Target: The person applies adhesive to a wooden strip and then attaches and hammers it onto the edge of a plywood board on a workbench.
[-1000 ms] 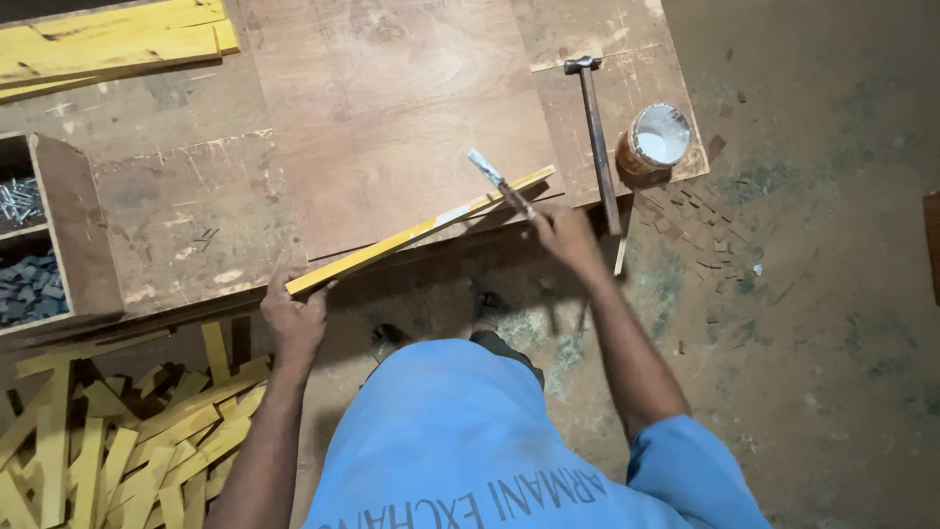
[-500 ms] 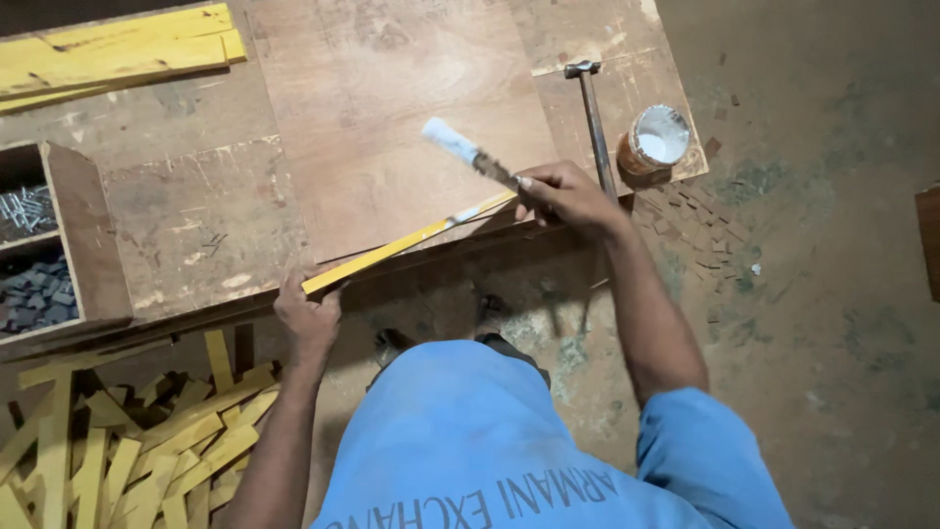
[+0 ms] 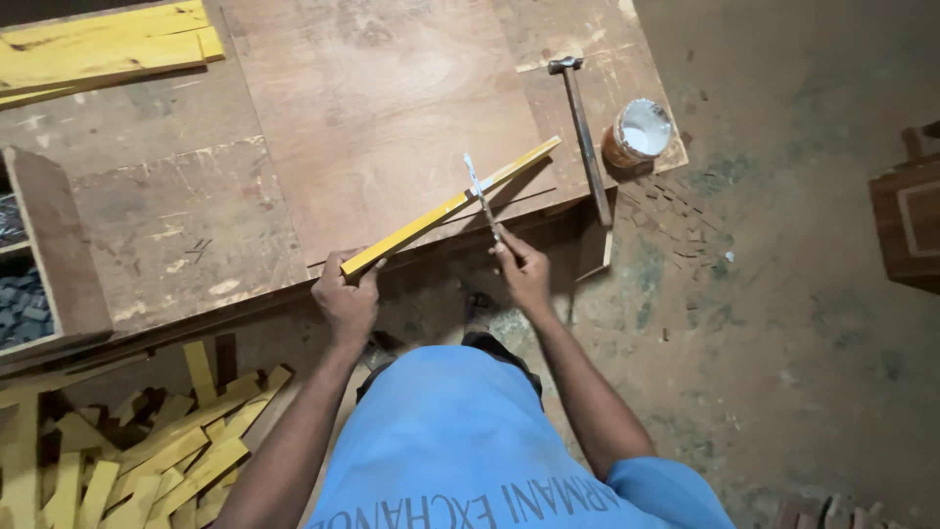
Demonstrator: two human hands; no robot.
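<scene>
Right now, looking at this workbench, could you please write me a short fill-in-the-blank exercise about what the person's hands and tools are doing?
1. The left hand grips the near end of a long ____ wooden strip.
2. The right hand holds a thin brush whose tip rests on the ____.
3. The hammer lies on the bench between the strip and an open ____.
4. Many yellow offcuts are piled on the ____.

Missing words: yellow; strip; can; floor

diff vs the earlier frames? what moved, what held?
Right hand swung its thin white-tipped brush from raised back down onto the long yellow wooden strip. Left hand keeps gripping the strip's near end. Hammer and white-filled tin can unmoved.
</scene>
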